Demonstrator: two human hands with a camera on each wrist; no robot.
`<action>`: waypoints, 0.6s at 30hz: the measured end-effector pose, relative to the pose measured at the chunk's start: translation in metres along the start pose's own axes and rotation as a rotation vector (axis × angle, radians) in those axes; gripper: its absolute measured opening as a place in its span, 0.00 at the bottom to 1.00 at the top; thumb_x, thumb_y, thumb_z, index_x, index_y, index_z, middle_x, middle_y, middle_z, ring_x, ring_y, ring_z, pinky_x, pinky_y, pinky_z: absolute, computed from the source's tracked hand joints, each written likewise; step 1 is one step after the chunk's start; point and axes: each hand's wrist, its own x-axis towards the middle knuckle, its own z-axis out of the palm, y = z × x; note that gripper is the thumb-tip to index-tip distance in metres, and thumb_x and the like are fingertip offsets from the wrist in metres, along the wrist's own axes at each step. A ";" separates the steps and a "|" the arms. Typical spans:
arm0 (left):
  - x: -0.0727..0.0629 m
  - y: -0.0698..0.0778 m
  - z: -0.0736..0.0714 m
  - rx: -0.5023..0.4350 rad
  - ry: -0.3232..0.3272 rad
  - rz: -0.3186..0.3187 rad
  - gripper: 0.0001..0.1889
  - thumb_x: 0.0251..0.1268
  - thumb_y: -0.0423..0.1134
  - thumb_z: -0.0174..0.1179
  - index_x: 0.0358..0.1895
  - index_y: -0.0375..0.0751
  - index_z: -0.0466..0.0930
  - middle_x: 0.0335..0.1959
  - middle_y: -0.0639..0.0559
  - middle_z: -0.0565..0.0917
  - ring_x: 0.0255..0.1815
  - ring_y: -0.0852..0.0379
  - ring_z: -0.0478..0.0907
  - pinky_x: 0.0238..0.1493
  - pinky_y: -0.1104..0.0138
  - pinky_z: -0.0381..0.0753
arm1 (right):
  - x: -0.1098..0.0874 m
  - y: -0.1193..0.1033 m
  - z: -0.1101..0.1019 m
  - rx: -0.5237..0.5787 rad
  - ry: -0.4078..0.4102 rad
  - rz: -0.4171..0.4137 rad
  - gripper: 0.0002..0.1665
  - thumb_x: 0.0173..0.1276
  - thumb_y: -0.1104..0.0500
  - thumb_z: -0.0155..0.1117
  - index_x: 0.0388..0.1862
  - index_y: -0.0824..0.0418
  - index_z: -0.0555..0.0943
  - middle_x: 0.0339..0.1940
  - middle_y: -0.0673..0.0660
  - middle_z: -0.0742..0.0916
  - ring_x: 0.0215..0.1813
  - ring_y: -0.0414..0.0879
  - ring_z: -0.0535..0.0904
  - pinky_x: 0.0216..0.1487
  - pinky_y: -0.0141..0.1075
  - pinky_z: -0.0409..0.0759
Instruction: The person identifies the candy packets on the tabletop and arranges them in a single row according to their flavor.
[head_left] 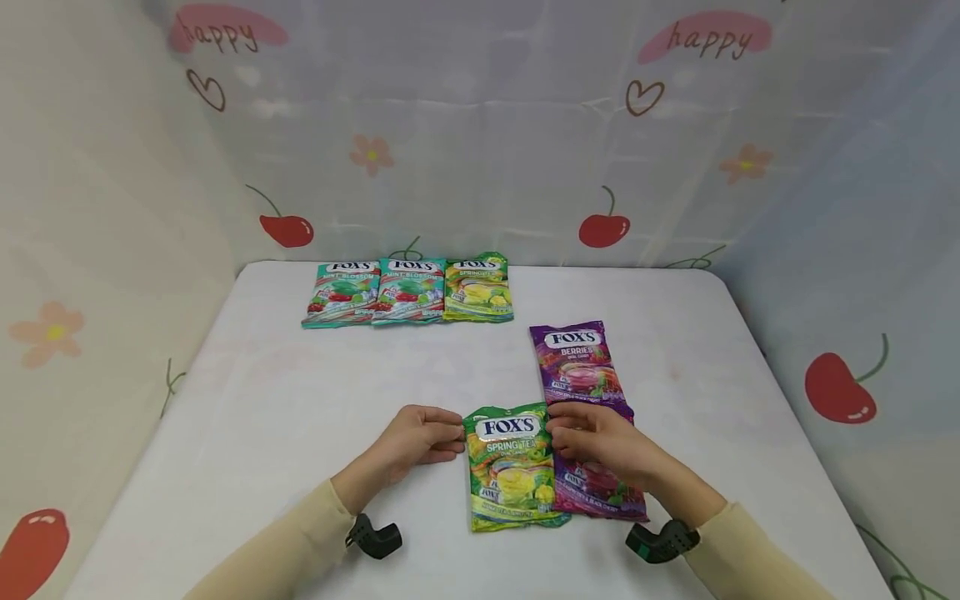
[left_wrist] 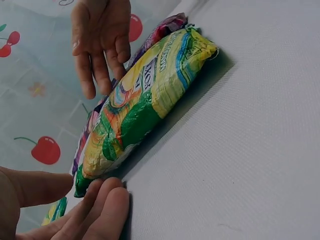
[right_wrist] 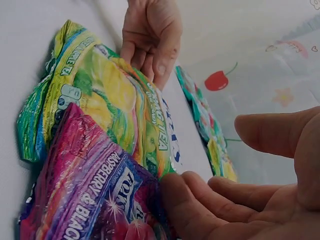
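A green and yellow bag of Spring Tea candy (head_left: 513,475) lies face up near the front of the table, overlapping the left side of a purple candy bag (head_left: 596,492). At its upper left edge are the fingertips of my left hand (head_left: 420,437); in the left wrist view the thumb and loosely bent fingers (left_wrist: 107,210) are right by the bag's corner. My right hand (head_left: 600,437) reaches over the purple bag, fingertips at the Spring Tea bag's upper right edge. In the right wrist view its thumb (right_wrist: 270,132) stands well apart from the relaxed fingers.
Another purple bag, Berries candy (head_left: 579,362), lies just behind the right hand. At the table's back edge are two teal Mint Blossom bags (head_left: 341,296) and a second Spring Tea bag (head_left: 478,292), side by side. A printed curtain (head_left: 480,183) hangs around the white table (head_left: 337,375).
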 end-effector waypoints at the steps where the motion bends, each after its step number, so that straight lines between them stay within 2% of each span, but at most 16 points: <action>1: -0.001 0.000 0.002 0.017 -0.011 -0.005 0.19 0.72 0.36 0.64 0.60 0.27 0.81 0.45 0.41 0.91 0.40 0.55 0.90 0.44 0.63 0.91 | -0.001 0.000 0.001 -0.008 -0.009 0.007 0.41 0.78 0.48 0.62 0.78 0.71 0.62 0.70 0.71 0.77 0.62 0.58 0.83 0.65 0.46 0.83; 6: -0.003 -0.003 0.010 0.091 -0.037 -0.023 0.16 0.72 0.38 0.65 0.53 0.28 0.85 0.38 0.44 0.91 0.33 0.59 0.90 0.37 0.65 0.91 | -0.005 0.002 0.005 0.006 -0.036 0.037 0.39 0.80 0.49 0.59 0.78 0.72 0.62 0.74 0.73 0.73 0.69 0.63 0.79 0.68 0.50 0.80; 13: -0.001 -0.005 0.018 0.185 0.021 0.025 0.14 0.69 0.38 0.68 0.49 0.29 0.85 0.30 0.47 0.90 0.26 0.61 0.87 0.30 0.67 0.89 | -0.007 0.002 0.009 0.065 -0.062 0.013 0.41 0.81 0.51 0.58 0.78 0.76 0.58 0.77 0.76 0.68 0.74 0.67 0.72 0.70 0.51 0.78; 18: 0.001 -0.007 0.019 0.179 0.056 0.020 0.13 0.70 0.36 0.67 0.49 0.29 0.83 0.29 0.47 0.90 0.25 0.60 0.86 0.30 0.67 0.89 | -0.005 0.002 0.008 0.118 -0.071 0.059 0.39 0.83 0.53 0.55 0.80 0.74 0.56 0.79 0.75 0.65 0.77 0.66 0.69 0.71 0.50 0.76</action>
